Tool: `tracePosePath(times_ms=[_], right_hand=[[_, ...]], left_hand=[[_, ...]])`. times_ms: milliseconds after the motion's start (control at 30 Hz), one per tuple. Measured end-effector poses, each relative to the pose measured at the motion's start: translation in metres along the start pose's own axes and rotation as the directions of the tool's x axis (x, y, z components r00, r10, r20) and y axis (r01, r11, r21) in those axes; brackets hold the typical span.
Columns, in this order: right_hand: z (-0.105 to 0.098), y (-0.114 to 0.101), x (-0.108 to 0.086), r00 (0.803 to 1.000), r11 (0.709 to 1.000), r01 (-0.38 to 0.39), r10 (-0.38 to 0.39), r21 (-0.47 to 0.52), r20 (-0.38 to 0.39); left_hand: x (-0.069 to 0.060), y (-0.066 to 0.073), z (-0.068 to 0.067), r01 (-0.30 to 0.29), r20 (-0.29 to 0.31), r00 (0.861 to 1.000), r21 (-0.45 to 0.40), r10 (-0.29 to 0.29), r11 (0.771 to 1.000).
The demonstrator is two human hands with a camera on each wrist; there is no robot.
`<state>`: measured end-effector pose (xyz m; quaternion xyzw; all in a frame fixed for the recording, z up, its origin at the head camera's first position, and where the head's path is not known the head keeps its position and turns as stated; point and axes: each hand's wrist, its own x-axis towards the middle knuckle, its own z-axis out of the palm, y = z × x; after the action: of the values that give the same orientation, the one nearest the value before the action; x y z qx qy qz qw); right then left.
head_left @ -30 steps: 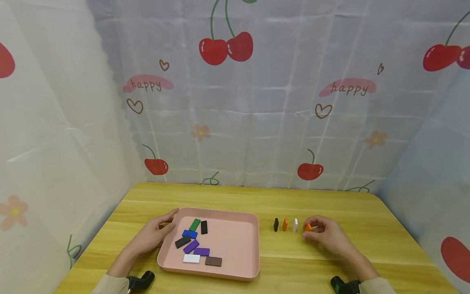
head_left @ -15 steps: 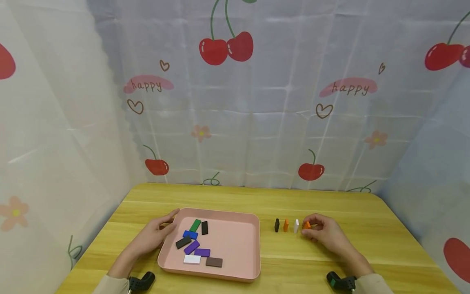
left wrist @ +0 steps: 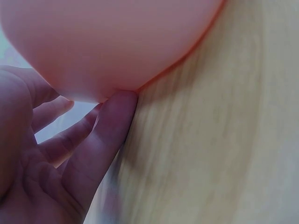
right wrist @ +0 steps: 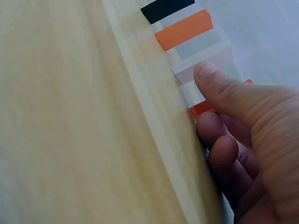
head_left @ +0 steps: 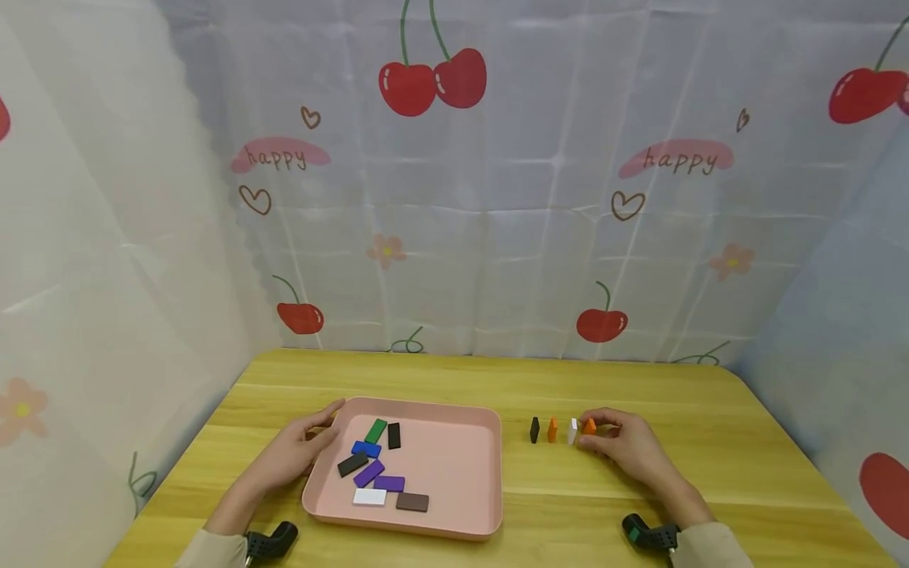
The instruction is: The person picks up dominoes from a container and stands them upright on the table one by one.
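Note:
My left hand (head_left: pixel 294 451) rests against the left wall of the pink tray (head_left: pixel 454 525); its thumb (left wrist: pixel 110 121) touches the tray's side in the left wrist view. At the right, a row of dominoes stands on edge: a black domino (head_left: pixel 535 430), an orange domino (head_left: pixel 552 430) and a white domino (head_left: pixel 572 431). Just right of the white one, my right hand (head_left: pixel 628 443) pinches another orange domino (head_left: pixel 589 427) between thumb and fingers. The right wrist view shows this domino (right wrist: pixel 202 108) standing low by the table, partly hidden behind the thumb.
In the tray lie several flat dominoes, among them a green one (head_left: pixel 375 431), a blue one (head_left: pixel 365 449), a white one (head_left: pixel 369 497) and a brown one (head_left: pixel 413 502). The wooden table (head_left: pixel 440 375) ends at a cherry-print curtain (head_left: pixel 483 276).
My right hand has moved slightly left with the pinched orange domino, bringing it closer to the white one. The left hand and tray have stayed put; the head view has tilted slightly.

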<state>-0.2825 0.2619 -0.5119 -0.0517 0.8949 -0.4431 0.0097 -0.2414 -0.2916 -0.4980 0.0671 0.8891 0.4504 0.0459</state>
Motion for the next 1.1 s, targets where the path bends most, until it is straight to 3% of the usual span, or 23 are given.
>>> tracePosePath(times_ms=[333,833,1100], right_hand=[[0.000,-0.001,0.002,1.000,0.997,0.021,-0.022,-0.069,-0.012],[-0.007,-0.002,-0.005,0.999,1.000,-0.016,0.016,-0.013,0.047],[-0.011,-0.005,-0.005,0.997,1.000,0.012,-0.014,0.024,0.073]], left_hand=[[-0.001,-0.001,-0.001,-0.004,-0.004,1.000,0.010,0.004,1.000],[0.002,-0.001,-0.001,-0.013,0.015,1.000,-0.023,0.013,1.000],[0.000,0.000,-0.001,0.010,0.013,1.000,-0.043,-0.009,0.999]])
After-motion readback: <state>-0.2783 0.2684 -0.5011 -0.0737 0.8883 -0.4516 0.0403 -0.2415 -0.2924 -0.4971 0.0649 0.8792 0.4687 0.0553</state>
